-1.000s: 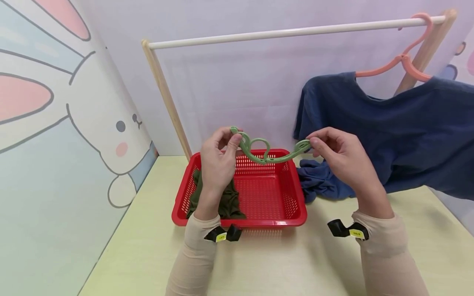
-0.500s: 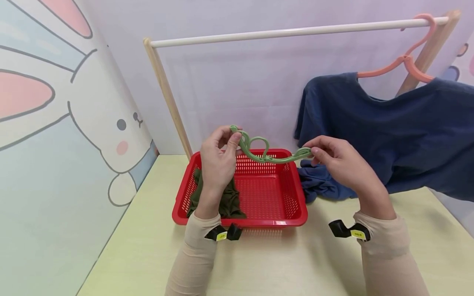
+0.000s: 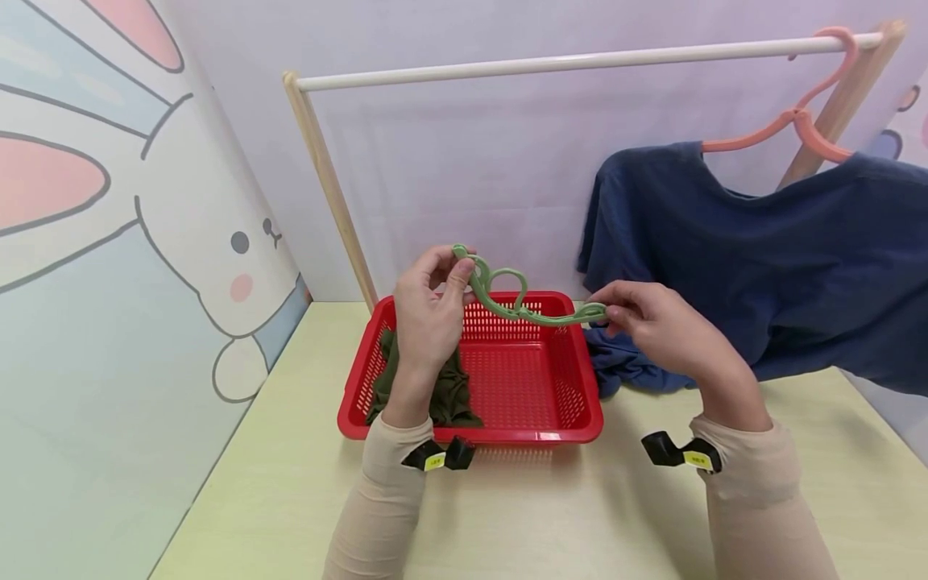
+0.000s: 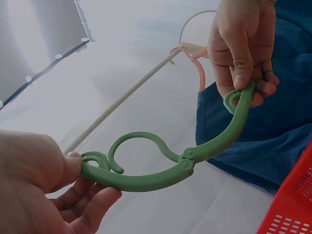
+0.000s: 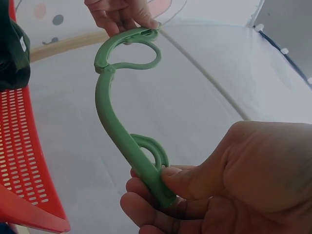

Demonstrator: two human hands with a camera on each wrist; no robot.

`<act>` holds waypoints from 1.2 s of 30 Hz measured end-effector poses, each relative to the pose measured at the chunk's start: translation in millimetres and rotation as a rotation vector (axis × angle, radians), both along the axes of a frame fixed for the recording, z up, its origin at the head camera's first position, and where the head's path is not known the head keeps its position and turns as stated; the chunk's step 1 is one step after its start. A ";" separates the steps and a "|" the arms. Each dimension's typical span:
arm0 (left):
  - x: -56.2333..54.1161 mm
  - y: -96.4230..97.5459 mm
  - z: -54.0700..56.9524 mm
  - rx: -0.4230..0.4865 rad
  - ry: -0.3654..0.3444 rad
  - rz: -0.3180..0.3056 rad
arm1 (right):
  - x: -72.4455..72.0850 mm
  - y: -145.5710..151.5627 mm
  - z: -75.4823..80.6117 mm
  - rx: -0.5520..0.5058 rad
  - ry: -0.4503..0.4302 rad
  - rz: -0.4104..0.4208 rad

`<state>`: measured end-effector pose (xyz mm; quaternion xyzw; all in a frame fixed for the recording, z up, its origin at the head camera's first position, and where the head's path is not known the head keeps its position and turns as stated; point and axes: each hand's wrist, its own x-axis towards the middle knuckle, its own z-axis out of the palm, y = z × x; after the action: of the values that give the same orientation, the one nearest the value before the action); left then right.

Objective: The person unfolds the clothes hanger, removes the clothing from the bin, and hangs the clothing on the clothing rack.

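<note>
A green folding clothes hanger [image 3: 518, 312] is held up over the back of the red basket [image 3: 471, 436]. My left hand [image 3: 429, 318] pinches its left arm end between thumb and fingers. At the other end, my right hand [image 3: 663, 326] grips the right arm tip, thumb on top. Both arms are spread from the middle joint, and the hanger's hook [image 4: 139, 139] leans toward the left arm in the left wrist view. Seen from the right wrist, the hanger [image 5: 114, 124] runs between the two hands. A dark green garment [image 3: 453, 395] lies in the basket's left side, partly hidden by my left forearm.
Behind the basket stands a rack with a white rail [image 3: 536, 66] and wooden posts. A navy T-shirt [image 3: 725, 242] hangs there at right on a pink hanger [image 3: 797, 117]. Crumpled blue cloth [image 3: 623, 366] lies right of the basket on the pale table [image 3: 275, 483].
My right hand has lowered with the hanger's right end, and its wrist has turned, so that arm now dips lower. The left hand stays almost in place.
</note>
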<state>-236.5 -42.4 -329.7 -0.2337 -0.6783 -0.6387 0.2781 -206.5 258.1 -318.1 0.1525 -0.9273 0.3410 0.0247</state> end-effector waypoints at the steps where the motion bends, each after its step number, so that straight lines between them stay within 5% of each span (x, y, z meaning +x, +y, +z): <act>1: 0.1 0.1 0.0 -0.003 0.002 0.001 | 0.2 -0.1 0.0 0.007 0.002 0.010; 14: -0.6 1.2 -1.2 -0.020 0.012 -0.013 | 1.0 -1.7 -0.8 0.043 -0.022 0.043; 36: 0.2 1.3 -1.1 -0.028 0.015 -0.020 | -0.5 -6.2 -2.3 0.043 0.022 -0.032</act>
<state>-236.3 -41.2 -330.7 -0.2492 -0.6825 -0.6304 0.2733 -207.0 252.0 -320.4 0.1421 -0.9364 0.3188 0.0371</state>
